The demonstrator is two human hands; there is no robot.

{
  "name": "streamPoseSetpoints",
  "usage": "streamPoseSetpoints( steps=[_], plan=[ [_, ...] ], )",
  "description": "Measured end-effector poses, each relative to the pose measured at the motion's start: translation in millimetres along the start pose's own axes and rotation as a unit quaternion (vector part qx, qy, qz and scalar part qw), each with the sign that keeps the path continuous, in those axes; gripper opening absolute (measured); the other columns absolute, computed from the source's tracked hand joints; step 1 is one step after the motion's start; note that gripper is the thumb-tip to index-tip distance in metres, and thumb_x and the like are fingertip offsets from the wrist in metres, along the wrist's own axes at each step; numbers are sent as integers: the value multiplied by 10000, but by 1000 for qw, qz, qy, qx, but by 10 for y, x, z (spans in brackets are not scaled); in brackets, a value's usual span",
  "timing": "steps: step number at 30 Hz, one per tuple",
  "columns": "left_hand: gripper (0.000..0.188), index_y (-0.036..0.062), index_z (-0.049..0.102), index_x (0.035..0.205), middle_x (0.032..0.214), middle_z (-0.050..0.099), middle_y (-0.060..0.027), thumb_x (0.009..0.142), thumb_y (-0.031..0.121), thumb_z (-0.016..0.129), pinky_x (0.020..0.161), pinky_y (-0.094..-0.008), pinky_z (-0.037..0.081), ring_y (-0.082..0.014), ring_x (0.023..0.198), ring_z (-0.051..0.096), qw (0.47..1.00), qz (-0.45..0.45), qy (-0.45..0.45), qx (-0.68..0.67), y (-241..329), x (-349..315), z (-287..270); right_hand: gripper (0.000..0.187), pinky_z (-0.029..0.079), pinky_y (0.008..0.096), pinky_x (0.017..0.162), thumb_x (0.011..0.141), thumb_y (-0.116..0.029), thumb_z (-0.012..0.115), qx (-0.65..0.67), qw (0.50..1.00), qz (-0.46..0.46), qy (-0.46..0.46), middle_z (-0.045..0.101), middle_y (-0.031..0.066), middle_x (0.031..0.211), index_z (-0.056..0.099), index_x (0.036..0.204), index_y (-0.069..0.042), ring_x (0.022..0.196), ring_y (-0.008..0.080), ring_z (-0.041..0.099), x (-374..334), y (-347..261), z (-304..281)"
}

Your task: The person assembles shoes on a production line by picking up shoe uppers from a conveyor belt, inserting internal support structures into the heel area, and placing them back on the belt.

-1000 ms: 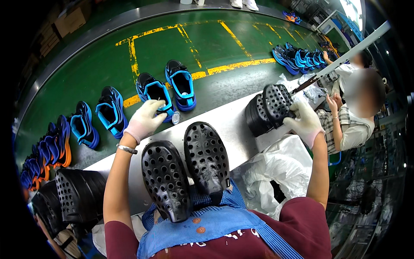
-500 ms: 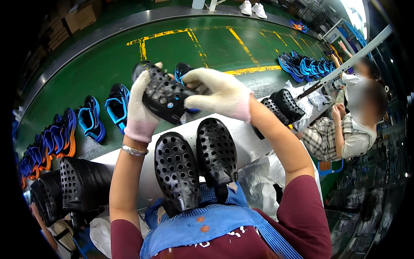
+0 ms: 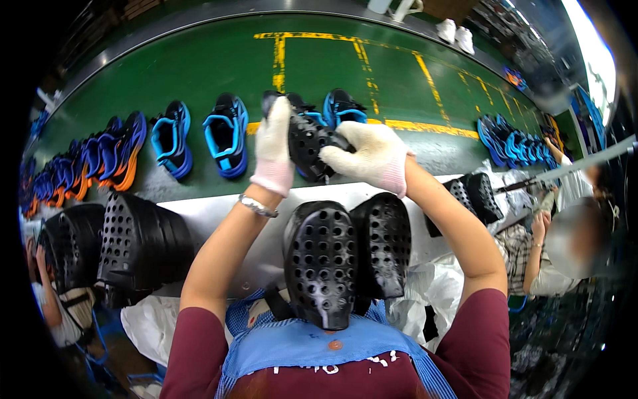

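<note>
Above a pale work surface, I hold a black shoe-shaped piece with rows of round holes. My left hand, in a white knit glove with a pink cuff, is closed along its left side. From the right my right hand, gloved alike, grips its edge with thumb and fingers; the fingertips are partly hidden. Just below, close to my chest, stand two larger black perforated shoe-shaped forms, side by side. Beyond the held piece are blue-and-black sneakers, partly covered by my hands.
Black perforated forms stand at left, others at right. Sneakers with blue linings and orange-soled ones line the far side. White plastic bags lie near my right arm. A person sits at right, another at left.
The view has shifted, so the shoes stand elsewhere in the picture. The held piece is now turned more upright and more edge-on. Both hands remain on it.
</note>
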State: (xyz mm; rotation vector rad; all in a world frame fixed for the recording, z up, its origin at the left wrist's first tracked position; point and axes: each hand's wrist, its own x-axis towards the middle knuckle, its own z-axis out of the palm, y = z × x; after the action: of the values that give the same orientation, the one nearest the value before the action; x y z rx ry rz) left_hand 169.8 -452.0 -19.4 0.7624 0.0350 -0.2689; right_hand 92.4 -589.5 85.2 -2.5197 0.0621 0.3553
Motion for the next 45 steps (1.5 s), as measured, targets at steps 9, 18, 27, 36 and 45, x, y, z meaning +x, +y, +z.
streamPoseSetpoints(
  steps=[9, 18, 27, 36, 45],
  plan=[
    [396, 11, 657, 1003, 927, 661, -148, 942, 393, 572, 767, -356, 513, -286, 852, 637, 796, 42, -187, 574, 101, 19, -575, 467, 522, 392, 716, 790, -481, 531, -145, 984, 71, -71, 669, 188, 743, 662, 789, -32, 749, 328, 671, 170, 233, -149],
    [231, 66, 673, 1039, 980, 628, -131, 864, 215, 663, 839, -402, 510, -328, 948, 606, 716, 238, -254, 605, -501, 90, -743, 535, 505, 394, 728, 775, -475, 567, -178, 975, 82, -102, 656, 244, 800, 690, 893, 33, 726, 321, 629, 775, 420, -113],
    [354, 91, 672, 1070, 1006, 686, -150, 839, 359, 678, 799, -436, 540, -345, 931, 654, 667, 132, -207, 703, -580, 173, -695, 401, 529, 412, 909, 884, -353, 508, -343, 934, 76, -66, 701, 191, 1079, 729, 1069, -72, 1029, 341, 676, 1372, 71, 617],
    [334, 126, 716, 1037, 1051, 700, -156, 829, 370, 625, 861, -436, 533, -343, 998, 656, 565, -22, -266, 781, -569, 453, -615, 328, 555, 406, 863, 869, -248, 583, -266, 948, 134, -114, 684, 213, 1105, 714, 1091, -44, 1027, 348, 676, 1687, 158, 747],
    [296, 96, 714, 959, 989, 702, -164, 796, 337, 663, 844, -442, 536, -360, 943, 660, 557, -29, -264, 787, -576, 454, -562, 311, 547, 406, 873, 911, -226, 539, -312, 944, 13, -111, 681, 215, 1105, 707, 1097, -42, 1032, 347, 673, 1905, 410, 861]
  ],
)
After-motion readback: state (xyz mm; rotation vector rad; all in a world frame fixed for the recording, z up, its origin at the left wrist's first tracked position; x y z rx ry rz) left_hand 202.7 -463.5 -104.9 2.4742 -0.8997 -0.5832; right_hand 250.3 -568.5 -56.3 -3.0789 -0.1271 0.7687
